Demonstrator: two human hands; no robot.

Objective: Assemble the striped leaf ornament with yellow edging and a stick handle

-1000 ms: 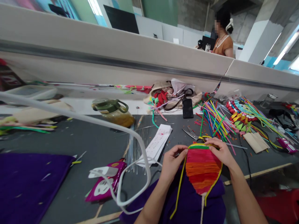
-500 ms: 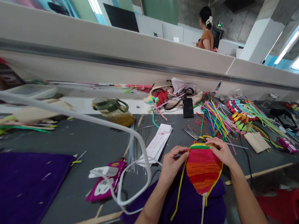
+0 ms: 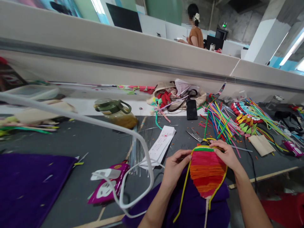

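Observation:
A leaf-shaped piece of pipe cleaners (image 3: 207,172), banded in pink, orange and red with green, white and yellow at its top, is held over the purple cloth (image 3: 175,205) near the table's front edge. My left hand (image 3: 174,166) pinches its upper left edge, thumb and fingers closed. At the upper right edge my right hand (image 3: 225,155) grips it, fingertips on the top rim. A yellow pipe cleaner (image 3: 182,196) runs along the rim, its ends hanging down both sides. From the pointed bottom a pale stem (image 3: 207,212) extends down.
Scissors (image 3: 195,136) lie just beyond the piece. Loose coloured pipe cleaners (image 3: 220,122) are heaped behind my right hand. A phone (image 3: 191,110), paper strips (image 3: 161,145), a green-lidded jug (image 3: 115,112) and a purple packet (image 3: 109,183) surround the work. A white tube (image 3: 142,142) arches across the left.
Both hands keep their pinch on the piece, which has barely shifted. The person in the background has moved to the left.

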